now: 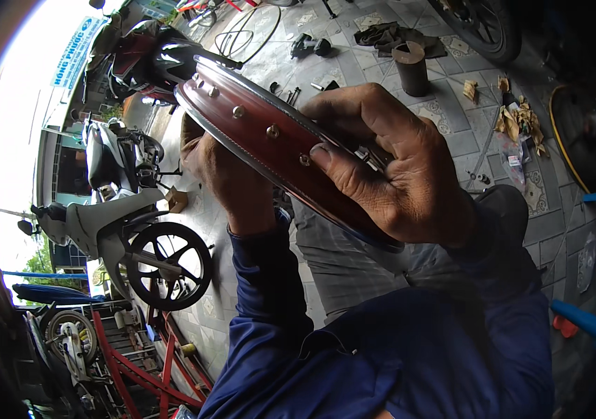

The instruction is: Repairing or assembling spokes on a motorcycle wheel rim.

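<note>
A dark red wheel rim (252, 134) is held up in front of me, tilted, its channel facing up. Silver spoke nipples (273, 130) sit in a row along it. My left hand (225, 171) is closed round the rim's near left side; its fingertips are hidden behind the rim. My right hand (406, 167) grips the rim farther right, its thumb pressed beside a nipple inside the channel. Near that hand's palm shows a small shiny metal piece (368, 155) whose kind I cannot make out.
On the tiled floor ahead lie a cordless drill (310, 47), a dark cloth (399, 38), a brown can (412, 73) and crumpled brown paper (518, 122). A tyre (497, 42) stands upper right. Parked motorbikes, including a pale one (102, 216), line the left, above red metal bars (113, 366).
</note>
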`<state>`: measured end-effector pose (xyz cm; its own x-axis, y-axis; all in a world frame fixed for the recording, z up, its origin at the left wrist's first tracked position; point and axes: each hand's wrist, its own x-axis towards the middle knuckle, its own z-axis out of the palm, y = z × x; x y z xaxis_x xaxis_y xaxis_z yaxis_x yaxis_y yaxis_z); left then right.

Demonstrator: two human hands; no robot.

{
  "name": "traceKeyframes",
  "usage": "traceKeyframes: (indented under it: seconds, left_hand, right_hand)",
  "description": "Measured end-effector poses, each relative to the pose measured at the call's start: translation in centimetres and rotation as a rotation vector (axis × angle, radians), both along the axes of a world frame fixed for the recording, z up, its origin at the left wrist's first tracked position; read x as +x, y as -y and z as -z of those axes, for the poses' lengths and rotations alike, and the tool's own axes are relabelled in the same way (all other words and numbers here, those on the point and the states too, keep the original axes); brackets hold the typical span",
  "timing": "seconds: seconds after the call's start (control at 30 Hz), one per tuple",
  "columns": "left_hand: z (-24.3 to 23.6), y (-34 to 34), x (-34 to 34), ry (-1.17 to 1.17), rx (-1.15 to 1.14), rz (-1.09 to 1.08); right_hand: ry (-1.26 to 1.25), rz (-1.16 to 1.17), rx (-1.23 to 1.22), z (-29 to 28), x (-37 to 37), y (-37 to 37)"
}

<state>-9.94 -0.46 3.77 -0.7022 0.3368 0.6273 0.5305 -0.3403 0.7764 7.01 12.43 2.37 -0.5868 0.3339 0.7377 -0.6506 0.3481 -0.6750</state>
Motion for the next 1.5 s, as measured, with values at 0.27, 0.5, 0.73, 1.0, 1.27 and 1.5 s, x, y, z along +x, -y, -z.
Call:
traceKeyframes:
  seconds: [0.27,0.5,0.73,1.0,1.27,1.5]
  left_hand:
    - [0.1,0.0,0.5,0.110,0.065,0.094]
    - [-0.2,0.1,-0.2,0.078,0.087,0.318]
    - [0.9,-0.3,3.6,0.018,0.115,0.085]
    - [2.9,-1.1,7.0,-0.109,0.161,-0.037]
    - [4.0,-1.2,7.6,-0.346,0.125,-0.007]
    - [10.5,0.7,9.4,-0.249,-0.058,0.411]
  right_hand:
    - [0.046,-0.055,-0.044,0.4,0.9,-0.1]
    - [0.103,-0.073,-0.060,0.4,1.6,-0.1]
    - [0.203,-0.027,-0.063,2.3,4.5,0.6]
    - [0.351,0.027,-0.130,4.2,7.6,1.4]
    - [0.392,0.240,-0.106,7.3,10.0,1.8]
    - [0.749,0.418,0.207,12.6,15.0,0.2]
